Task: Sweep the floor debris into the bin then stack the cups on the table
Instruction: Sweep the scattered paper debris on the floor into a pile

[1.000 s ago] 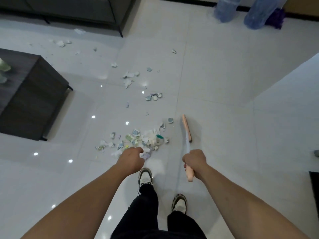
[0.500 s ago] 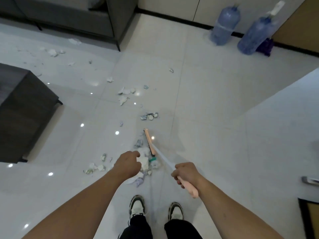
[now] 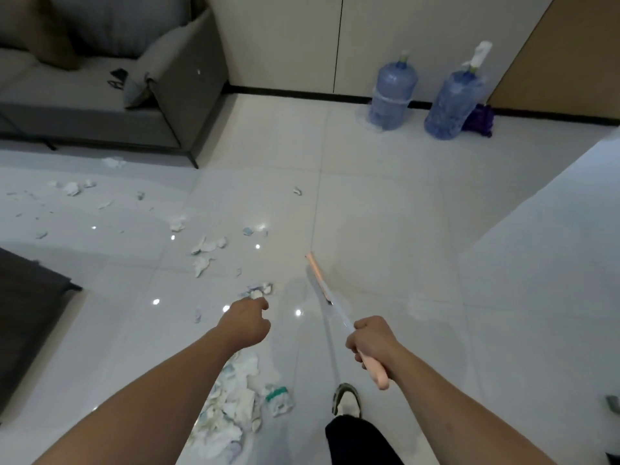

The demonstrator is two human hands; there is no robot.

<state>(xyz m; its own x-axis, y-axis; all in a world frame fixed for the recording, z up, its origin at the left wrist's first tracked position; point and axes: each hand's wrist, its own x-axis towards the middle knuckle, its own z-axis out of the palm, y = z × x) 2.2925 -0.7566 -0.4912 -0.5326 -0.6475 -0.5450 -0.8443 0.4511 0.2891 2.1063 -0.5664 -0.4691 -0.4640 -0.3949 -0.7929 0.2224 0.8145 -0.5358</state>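
My right hand (image 3: 372,340) grips the pink handle of a broom (image 3: 330,307). Its pale stick runs forward to a pink head that rests on the white tiles. My left hand (image 3: 246,322) hovers to the left of the stick with its fingers curled, and I see nothing in it. A pile of torn paper debris (image 3: 235,401) lies under my left forearm, close to my shoe (image 3: 345,401). More loose scraps (image 3: 204,251) are scattered ahead and to the left. No bin or cups are in view.
A dark low table (image 3: 30,313) stands at the left edge. At the back left is a grey sofa (image 3: 100,105). Two blue water bottles (image 3: 392,92) stand by the far wall. A pale surface (image 3: 553,250) fills the right side.
The debris has been swept back toward my feet into one pile. The broom head has since moved forward and right onto bare tiles. The camera view has tilted up.
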